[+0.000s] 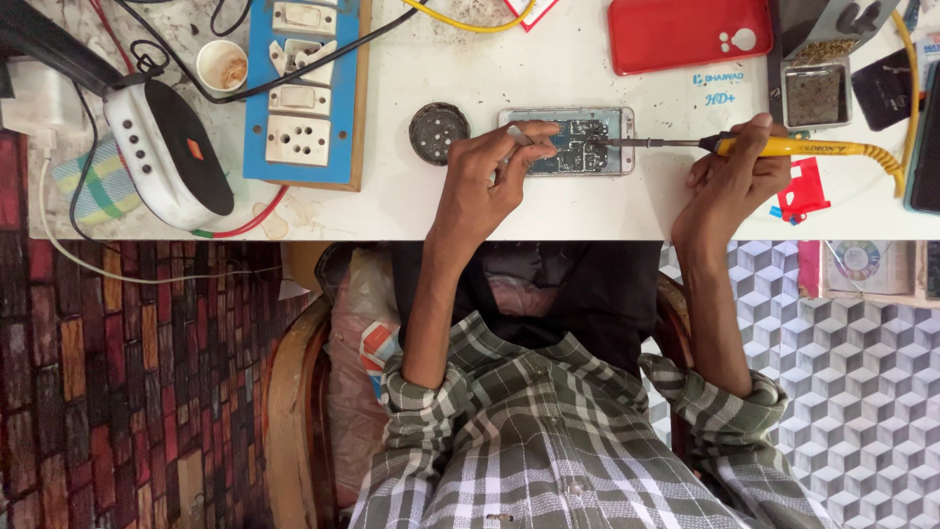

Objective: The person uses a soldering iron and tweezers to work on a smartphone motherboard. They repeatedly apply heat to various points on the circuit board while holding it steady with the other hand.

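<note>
An opened phone lies on the white table with its circuit board showing. My left hand rests at the phone's left end and pinches thin metal tweezers over the board. My right hand grips a yellow-handled soldering iron; its metal tip reaches left and touches the board near the phone's right side.
A small round dark tin sits left of the phone. Further left are a blue switch-and-socket board, a white-and-black device and a small cup. A red phone case, a metal tray and a red tool lie right.
</note>
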